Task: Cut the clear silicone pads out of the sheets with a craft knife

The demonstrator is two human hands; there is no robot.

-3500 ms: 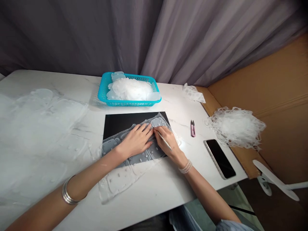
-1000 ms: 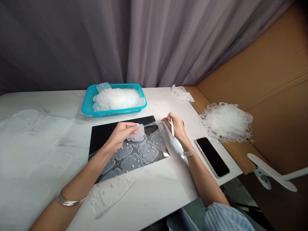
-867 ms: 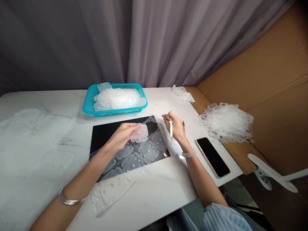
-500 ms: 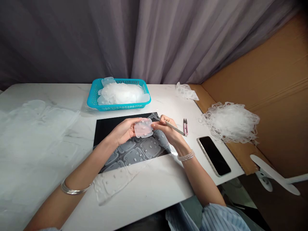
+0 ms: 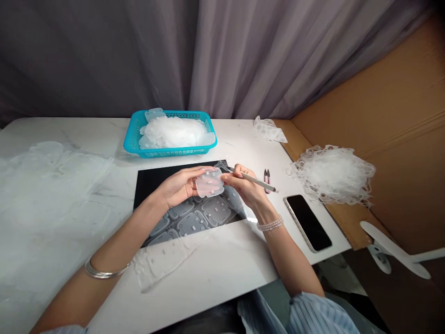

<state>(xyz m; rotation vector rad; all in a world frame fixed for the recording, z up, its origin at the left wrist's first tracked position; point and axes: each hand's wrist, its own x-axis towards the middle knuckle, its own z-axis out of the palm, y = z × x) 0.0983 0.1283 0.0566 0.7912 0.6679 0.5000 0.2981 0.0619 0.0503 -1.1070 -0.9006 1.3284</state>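
My left hand (image 5: 179, 185) is closed on the left edge of a translucent, rounded-square plastic piece (image 5: 210, 182) dotted with small raised bumps. At its right edge, the thumb of my right hand (image 5: 245, 183) touches the same piece. A slim pen-like tool with a pale handle (image 5: 259, 180) lies across my right fingers, its dark tip pointing left. Below my hands, a clear sheet of similar joined pieces (image 5: 193, 223) lies partly on a black mat (image 5: 149, 181) and hangs over its front edge onto the table. The fingers behind the piece are hidden.
A blue basket (image 5: 163, 152) heaped with translucent pieces stands behind the mat. Small thread snips (image 5: 267, 180) and a phone (image 5: 308, 222) lie to the right. Beyond them is a pile of clear offcuts (image 5: 335, 174) by a cardboard wall (image 5: 389, 111). Clear sheets (image 5: 52, 208) cover the left.
The pen-like tool has shifted in my right hand, its rear end swinging to the right and slightly up. The piece has turned slightly between my hands. The view has moved a little.
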